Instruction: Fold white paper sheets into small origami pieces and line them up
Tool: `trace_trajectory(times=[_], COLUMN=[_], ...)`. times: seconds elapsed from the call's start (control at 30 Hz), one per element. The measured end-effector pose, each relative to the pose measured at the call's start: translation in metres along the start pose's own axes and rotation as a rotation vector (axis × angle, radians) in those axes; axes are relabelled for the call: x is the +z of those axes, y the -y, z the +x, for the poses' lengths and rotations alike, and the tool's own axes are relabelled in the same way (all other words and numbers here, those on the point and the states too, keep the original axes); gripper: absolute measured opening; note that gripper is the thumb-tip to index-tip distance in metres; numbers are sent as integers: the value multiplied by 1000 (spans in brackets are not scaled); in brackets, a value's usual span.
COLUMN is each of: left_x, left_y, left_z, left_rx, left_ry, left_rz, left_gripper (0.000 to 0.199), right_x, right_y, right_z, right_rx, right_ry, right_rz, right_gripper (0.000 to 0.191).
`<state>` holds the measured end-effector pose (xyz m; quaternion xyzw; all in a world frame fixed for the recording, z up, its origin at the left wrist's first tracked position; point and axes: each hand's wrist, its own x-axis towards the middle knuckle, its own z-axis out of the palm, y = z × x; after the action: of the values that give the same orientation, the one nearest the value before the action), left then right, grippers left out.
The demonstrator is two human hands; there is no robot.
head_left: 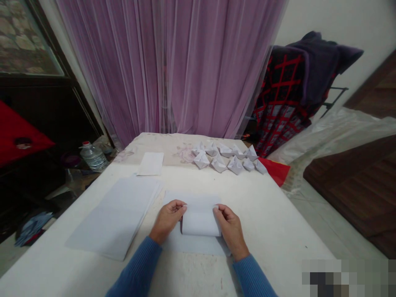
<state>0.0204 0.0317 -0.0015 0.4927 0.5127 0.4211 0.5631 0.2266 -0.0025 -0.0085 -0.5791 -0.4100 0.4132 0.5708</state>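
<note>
Both hands hold a white sheet of paper whose near part is bent over in a soft, uncreased curve. My left hand pinches its left corner between thumb and fingers. At the opposite corner my right hand does the same. Beneath the bent sheet lies another white paper layer, flat on the table; whether it is a separate sheet I cannot tell. Left of my hands rests a stack of white paper. Several folded paper boats stand in two rows at the far right of the table.
A smaller white paper pile lies at the table's far left. The table has a white cover and a floral cloth at its far end. Purple curtains hang behind. A large water bottle stands off the left edge.
</note>
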Motion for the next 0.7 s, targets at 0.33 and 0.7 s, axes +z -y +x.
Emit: trace_trajectory(times=[0.33, 0.7], left_x=[-1, 0], left_y=[-2, 1], left_z=[1, 1], left_rx=[0, 45], left_ry=[-42, -53], left_rz=[21, 91], left_gripper=[39, 38], right_x=[-3, -5], right_y=[0, -4], right_z=[-1, -1], right_rx=[-22, -112], right_ry=[18, -6], right_rz=[-34, -164], right_gripper=[37, 32])
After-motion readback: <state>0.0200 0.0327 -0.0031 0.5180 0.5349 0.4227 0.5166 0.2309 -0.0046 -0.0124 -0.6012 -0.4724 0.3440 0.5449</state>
